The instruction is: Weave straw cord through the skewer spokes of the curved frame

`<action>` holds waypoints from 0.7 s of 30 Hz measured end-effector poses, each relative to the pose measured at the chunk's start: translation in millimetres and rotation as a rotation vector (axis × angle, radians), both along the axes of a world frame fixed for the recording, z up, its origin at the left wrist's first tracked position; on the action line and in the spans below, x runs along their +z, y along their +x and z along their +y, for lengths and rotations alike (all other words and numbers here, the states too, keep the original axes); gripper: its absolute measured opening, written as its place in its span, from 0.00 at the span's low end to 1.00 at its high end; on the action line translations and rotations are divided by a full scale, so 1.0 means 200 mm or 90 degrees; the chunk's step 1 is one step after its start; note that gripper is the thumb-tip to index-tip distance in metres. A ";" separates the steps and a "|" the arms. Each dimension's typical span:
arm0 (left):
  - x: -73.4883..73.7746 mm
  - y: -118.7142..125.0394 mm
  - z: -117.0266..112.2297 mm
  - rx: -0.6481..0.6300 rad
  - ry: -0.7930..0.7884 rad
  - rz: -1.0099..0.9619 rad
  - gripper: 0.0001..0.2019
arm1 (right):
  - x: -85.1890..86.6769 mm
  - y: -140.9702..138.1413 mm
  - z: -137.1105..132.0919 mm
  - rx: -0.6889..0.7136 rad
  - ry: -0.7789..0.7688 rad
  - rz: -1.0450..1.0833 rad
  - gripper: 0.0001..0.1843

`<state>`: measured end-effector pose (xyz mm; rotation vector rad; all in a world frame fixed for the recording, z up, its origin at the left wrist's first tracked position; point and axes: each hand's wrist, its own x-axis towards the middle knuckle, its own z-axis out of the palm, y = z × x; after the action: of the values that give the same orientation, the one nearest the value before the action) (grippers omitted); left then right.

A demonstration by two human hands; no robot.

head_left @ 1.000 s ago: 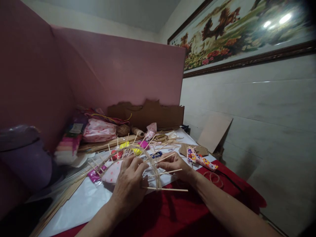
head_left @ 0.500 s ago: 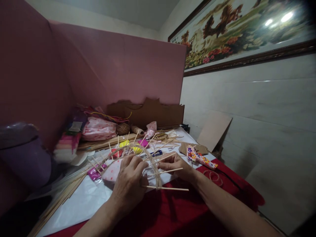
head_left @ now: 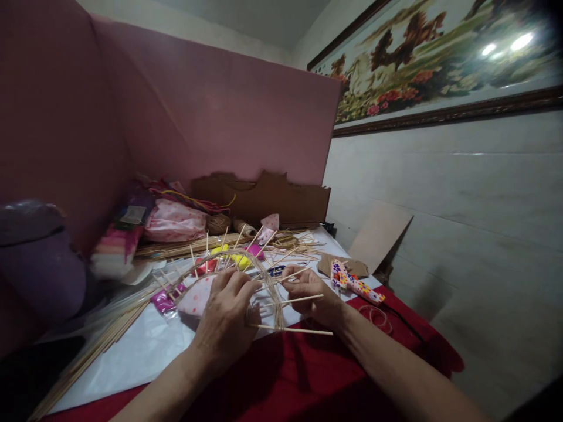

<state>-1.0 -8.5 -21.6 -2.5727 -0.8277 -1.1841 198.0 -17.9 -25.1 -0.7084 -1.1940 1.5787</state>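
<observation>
A half-round frame of thin wooden sticks [head_left: 303, 330] fans out between my hands, with strands of twine [head_left: 276, 302] woven round it in an arched band. Spotted pale fabric [head_left: 196, 298] covers its left side. My left hand [head_left: 229, 310] is closed over the near part of this frame, and its palm side is hidden. Beside the band's right edge, my right hand [head_left: 310, 293] has thumb and fingers pinched together among the stick ends. Whatever sits in that pinch is too small to make out.
A flower-patterned glue gun [head_left: 356, 281] rests by a cardboard scrap [head_left: 325, 265] on the right, near a loose twine loop [head_left: 378, 318]. Behind lie twine balls [head_left: 219, 224], a spotted fabric bundle [head_left: 176, 221] and coloured packets [head_left: 165, 300]. Long sticks [head_left: 101, 346] line the left edge.
The camera view has shifted slightly. My hands and the stick frame stay in nearly the same place, with the right fingers moved a little against the sticks.
</observation>
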 end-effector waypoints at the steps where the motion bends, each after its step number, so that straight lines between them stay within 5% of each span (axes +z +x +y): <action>1: 0.00 0.00 0.00 -0.001 -0.001 0.001 0.12 | 0.00 -0.01 0.00 0.001 -0.006 0.006 0.16; 21: -0.01 0.01 -0.02 0.000 -0.047 -0.007 0.17 | 0.04 -0.07 -0.04 -0.040 -0.051 0.012 0.19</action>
<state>1.6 -13.0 -23.0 -2.6258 -0.8902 -1.1902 184.8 -25.5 -17.7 -0.7733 -1.0898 1.5844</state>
